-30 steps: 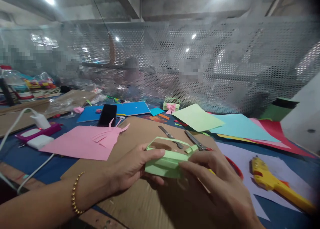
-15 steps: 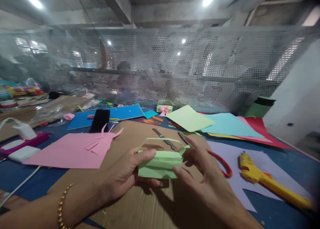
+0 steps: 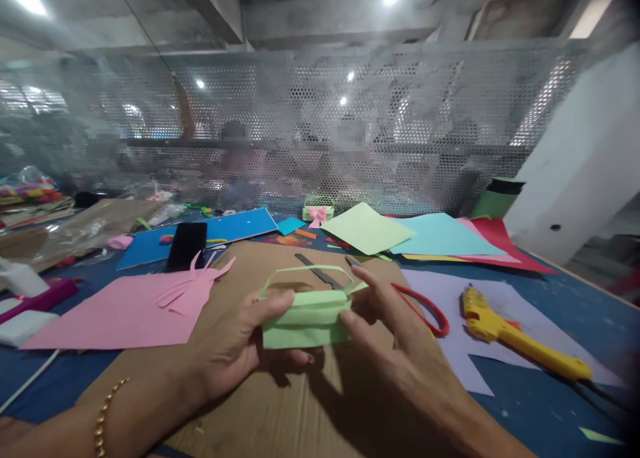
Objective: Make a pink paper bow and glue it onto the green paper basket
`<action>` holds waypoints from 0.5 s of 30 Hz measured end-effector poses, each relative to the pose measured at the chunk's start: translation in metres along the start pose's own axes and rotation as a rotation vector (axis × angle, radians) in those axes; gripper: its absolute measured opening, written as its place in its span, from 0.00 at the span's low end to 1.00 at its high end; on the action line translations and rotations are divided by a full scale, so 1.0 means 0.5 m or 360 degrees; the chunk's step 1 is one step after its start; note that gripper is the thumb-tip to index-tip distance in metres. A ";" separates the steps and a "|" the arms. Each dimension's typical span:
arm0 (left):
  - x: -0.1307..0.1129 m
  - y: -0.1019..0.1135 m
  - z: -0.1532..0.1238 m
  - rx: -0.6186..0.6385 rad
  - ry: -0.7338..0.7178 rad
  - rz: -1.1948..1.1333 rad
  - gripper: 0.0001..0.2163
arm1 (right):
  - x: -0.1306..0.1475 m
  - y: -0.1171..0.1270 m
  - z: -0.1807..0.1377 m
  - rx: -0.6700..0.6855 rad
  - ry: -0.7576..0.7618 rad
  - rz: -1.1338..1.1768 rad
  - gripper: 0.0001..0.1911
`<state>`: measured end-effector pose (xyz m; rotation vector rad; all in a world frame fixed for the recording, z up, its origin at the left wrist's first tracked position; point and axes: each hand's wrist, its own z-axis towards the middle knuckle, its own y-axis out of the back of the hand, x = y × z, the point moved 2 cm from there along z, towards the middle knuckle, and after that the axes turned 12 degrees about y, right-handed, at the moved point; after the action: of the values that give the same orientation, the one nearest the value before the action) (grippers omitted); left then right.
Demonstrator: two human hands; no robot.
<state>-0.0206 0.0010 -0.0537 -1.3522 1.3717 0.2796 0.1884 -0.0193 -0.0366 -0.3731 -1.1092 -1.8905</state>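
A small light-green paper bag [image 3: 305,325] with a thin strip handle [image 3: 305,269] is held above the brown cardboard. My left hand [image 3: 245,341] is closed on its left end, thumb on the front and fingers underneath. At the right end, the thumb of my right hand [image 3: 400,338] presses the front edge, with bent fingers by the handle's end and the index finger raised. Behind the bag lie a grey metal blade [image 3: 317,271] and red-handled scissors [image 3: 425,311], partly covered by my right hand.
Cardboard [image 3: 240,405] covers the table's middle. To the right are a yellow glue gun [image 3: 520,348] on lilac paper [image 3: 480,378] and coloured sheets [image 3: 445,235]. Left are pink paper [image 3: 120,311], a phone [image 3: 187,245] and a power strip [image 3: 50,295]. Another green bag [image 3: 319,211] stands behind.
The view has turned slightly right, so the table's things sit further left in the picture. Both hands still hold the green paper bag, with little change in grip.
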 end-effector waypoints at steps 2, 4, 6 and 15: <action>-0.011 0.007 0.001 0.0060 -0.0030 -0.0161 0.19 | 0.002 0.007 -0.001 -0.0090 0.0090 0.0049 0.20; -0.021 0.013 0.001 0.0081 -0.0073 -0.0273 0.22 | 0.012 0.013 -0.003 -0.0150 0.0265 0.0019 0.13; -0.027 0.016 0.001 0.0076 -0.0096 -0.0329 0.25 | 0.025 0.015 -0.007 -0.0144 0.0441 -0.0041 0.09; -0.021 0.024 0.004 -0.0034 -0.0271 -0.0313 0.25 | 0.045 0.023 -0.029 -0.0260 0.0900 -0.0219 0.13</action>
<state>-0.0323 0.0119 -0.0522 -1.4356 1.0891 0.2714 0.1876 -0.0459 -0.0242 0.1540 -0.6146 -2.0350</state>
